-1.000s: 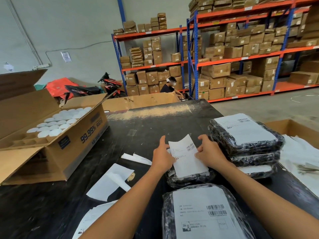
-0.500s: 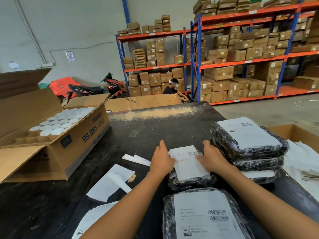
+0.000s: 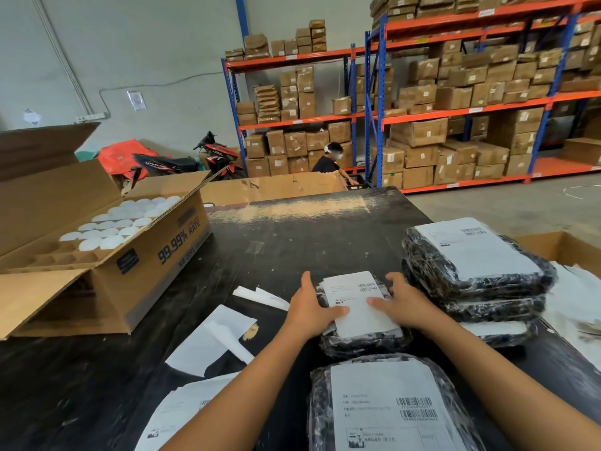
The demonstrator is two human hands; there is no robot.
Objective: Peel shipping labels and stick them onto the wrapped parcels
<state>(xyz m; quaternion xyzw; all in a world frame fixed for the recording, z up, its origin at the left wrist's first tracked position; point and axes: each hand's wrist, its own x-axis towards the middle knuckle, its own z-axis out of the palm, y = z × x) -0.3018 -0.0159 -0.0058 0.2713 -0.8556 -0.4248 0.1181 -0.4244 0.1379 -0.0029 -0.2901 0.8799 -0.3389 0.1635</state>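
Hands are pressing a shipping label (image 3: 359, 304) flat onto a small wrapped parcel (image 3: 364, 341) lying on the black tabletop (image 3: 292, 242): left hand (image 3: 310, 307) and right hand (image 3: 403, 302) are resting with fingers extended, thumbs lying across the label, gripping nothing. Labelled parcels are sitting stacked (image 3: 474, 271) just right.

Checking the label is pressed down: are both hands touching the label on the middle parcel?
Touching. The head view shows the left hand and right hand with thumbs lying on the label, flat on the middle parcel.
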